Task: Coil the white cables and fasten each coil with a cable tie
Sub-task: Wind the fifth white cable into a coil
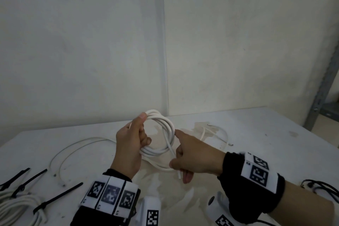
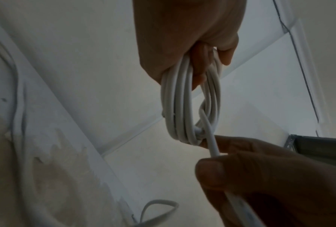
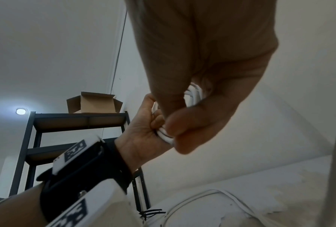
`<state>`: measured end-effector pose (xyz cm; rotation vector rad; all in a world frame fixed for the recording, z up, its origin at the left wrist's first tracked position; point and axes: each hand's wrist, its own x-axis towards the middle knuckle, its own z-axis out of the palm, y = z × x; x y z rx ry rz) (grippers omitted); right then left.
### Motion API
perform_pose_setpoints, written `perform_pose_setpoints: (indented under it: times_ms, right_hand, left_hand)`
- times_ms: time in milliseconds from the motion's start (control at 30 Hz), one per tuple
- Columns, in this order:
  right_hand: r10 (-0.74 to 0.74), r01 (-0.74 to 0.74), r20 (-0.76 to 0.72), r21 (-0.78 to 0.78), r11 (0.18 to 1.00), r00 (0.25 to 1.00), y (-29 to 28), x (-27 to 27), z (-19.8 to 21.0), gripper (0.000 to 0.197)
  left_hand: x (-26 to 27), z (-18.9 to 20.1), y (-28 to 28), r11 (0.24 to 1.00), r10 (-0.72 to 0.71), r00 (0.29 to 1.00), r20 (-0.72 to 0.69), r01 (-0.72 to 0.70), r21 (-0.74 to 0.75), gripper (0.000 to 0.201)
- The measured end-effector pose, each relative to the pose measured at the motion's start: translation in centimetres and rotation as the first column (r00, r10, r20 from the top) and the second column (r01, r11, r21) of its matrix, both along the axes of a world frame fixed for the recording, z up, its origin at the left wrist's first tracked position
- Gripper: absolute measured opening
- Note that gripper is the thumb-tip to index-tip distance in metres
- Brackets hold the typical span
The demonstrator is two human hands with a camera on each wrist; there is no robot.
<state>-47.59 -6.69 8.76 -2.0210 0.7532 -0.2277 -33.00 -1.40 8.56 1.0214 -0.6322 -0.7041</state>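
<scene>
A white cable coil point(image 1: 160, 134) of several loops is held upright above the white table point(image 1: 266, 152). My left hand point(image 1: 131, 145) grips the coil's left side, thumb on top. My right hand point(image 1: 190, 159) pinches the cable's free end point(image 1: 178, 175) at the coil's right lower side, index finger stretched along the loops. In the left wrist view the coil point(image 2: 184, 110) hangs from my left hand point(image 2: 188, 38), and my right hand point(image 2: 260, 176) holds the tail point(image 2: 212, 142). In the right wrist view both hands meet on the coil point(image 3: 192, 95). Black cable ties point(image 1: 56, 198) lie at the front left.
Loose white cables lie on the table at the left point(image 1: 77, 148) and behind the hands point(image 1: 214, 132). A tied white coil point(image 1: 16, 207) sits at the front left corner. A black wire point(image 1: 321, 187) lies at the right. A metal shelf point(image 3: 74, 132) carries a cardboard box point(image 3: 93, 102).
</scene>
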Motion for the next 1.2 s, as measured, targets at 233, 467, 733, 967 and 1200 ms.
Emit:
perform_pose_setpoints:
  times_ms: [233, 467, 733, 967, 1200]
  right_hand:
    - [-0.111, 0.132, 0.163, -0.124, 0.983, 0.980, -0.9, 0.9, 0.3, 0.046]
    - [-0.102, 0.150, 0.324, -0.127, 0.981, 0.940, -1.3, 0.9, 0.8, 0.029]
    - [0.076, -0.052, 0.083, -0.260, 0.964, 0.994, -1.9, 0.1, 2.1, 0.040]
    - [-0.072, 0.105, 0.378, -0.068, 0.992, 0.923, -2.1, 0.3, 0.9, 0.040]
    - [-0.092, 0.206, 0.502, -0.175, 0.963, 0.860, -1.8, 0.6, -0.1, 0.015]
  left_hand:
    - [-0.2, -0.5, -0.2, 0.993, -0.118, 0.988, -0.098, 0.115, -0.030, 0.041]
    - [0.7, -1.6, 0.7, 0.963, -0.258, 0.963, -0.080, 0.263, 0.059, 0.040]
    - [0.4, 0.4, 0.7, 0.863, -0.428, 0.895, 0.125, 0.363, 0.350, 0.067]
    - [-1.1, -0.6, 0.2, 0.982, -0.120, 0.975, -0.187, 0.144, 0.120, 0.052]
    - [-1.7, -1.8, 0.2, 0.949, -0.286, 0.939, -0.192, 0.305, 0.077, 0.059]
